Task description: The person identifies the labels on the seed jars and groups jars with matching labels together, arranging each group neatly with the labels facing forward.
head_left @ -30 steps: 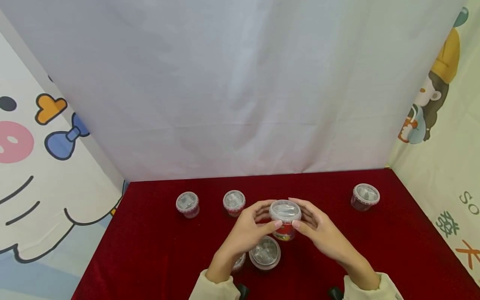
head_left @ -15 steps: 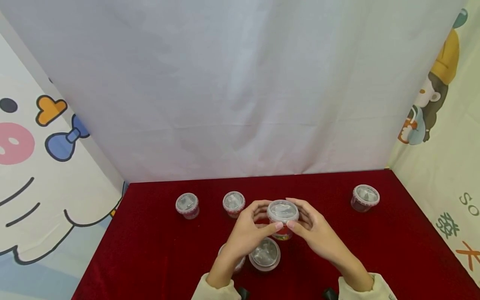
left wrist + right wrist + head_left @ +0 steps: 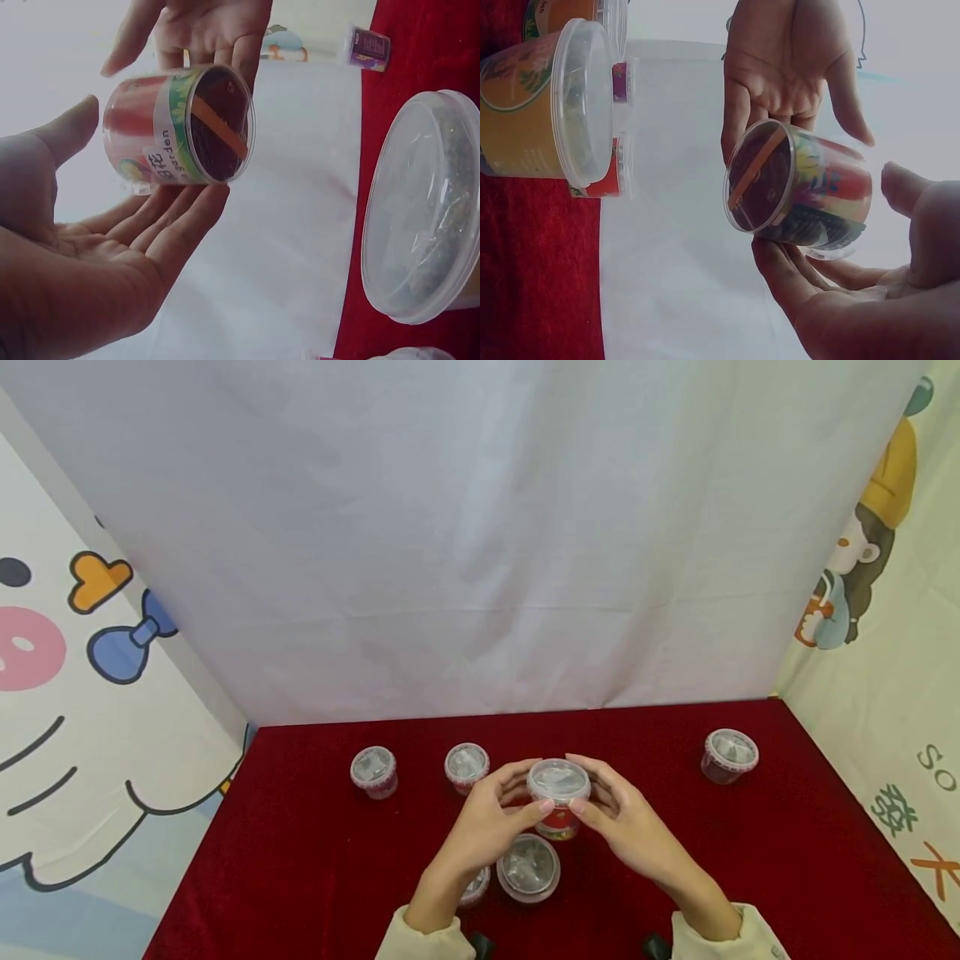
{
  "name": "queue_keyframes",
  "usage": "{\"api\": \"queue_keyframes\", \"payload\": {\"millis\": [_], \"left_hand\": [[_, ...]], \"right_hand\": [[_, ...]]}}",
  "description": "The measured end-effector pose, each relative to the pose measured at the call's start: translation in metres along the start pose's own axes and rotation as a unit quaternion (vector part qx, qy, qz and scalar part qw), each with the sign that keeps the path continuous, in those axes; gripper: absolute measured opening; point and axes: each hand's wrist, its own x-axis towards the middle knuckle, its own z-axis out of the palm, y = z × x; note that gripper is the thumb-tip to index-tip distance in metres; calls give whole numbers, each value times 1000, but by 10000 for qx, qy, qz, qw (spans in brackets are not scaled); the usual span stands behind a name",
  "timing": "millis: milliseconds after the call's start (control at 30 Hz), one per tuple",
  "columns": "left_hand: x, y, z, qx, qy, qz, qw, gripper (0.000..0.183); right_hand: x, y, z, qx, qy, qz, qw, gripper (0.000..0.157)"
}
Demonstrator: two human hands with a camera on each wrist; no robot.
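Note:
A small clear plastic tub (image 3: 558,820) with a red label and a transparent lid is held upright between both hands, raised off the cloth. My left hand (image 3: 486,827) grips its left side, the thumb at the near edge under the lid. From the opposite side my right hand (image 3: 637,831) grips it in a mirrored pose. In the left wrist view, the tub (image 3: 154,127) shows a flowered label and a dark base crossed by an orange strip. Fingers of both hands reach around the tub (image 3: 829,180) in the right wrist view.
A larger lidded tub (image 3: 529,868) stands just in front of the hands, beside another tub (image 3: 475,890) partly covered by the left wrist. Farther back stand lidded tubs at left (image 3: 374,770), centre (image 3: 467,766) and right (image 3: 730,755). A white curtain (image 3: 450,568) backs the red cloth (image 3: 315,852).
Both hands have shifted slightly left with the tub between them. The tubs on the cloth have stayed put.

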Motion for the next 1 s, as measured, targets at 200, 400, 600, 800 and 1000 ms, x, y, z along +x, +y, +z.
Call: {"api": "queue_keyframes", "payload": {"millis": [200, 400, 600, 800, 1000], "left_hand": [[0, -1, 2, 84, 264, 73, 9996, 54], [-1, 0, 3, 83, 242, 101, 9996, 54], [-3, -1, -2, 48, 14, 18, 10000, 57], [-3, -1, -2, 89, 82, -18, 9999, 54], [-2, 0, -1, 139, 388, 52, 9991, 54]], "right_hand": [[2, 0, 3, -79, 96, -15, 9999, 57], [2, -3, 4, -66, 114, -89, 9999, 56], [2, -4, 2, -75, 95, -117, 9999, 56], [2, -3, 3, -19, 105, -91, 9999, 55], [3, -4, 6, -25, 173, -83, 9998, 57]]}}
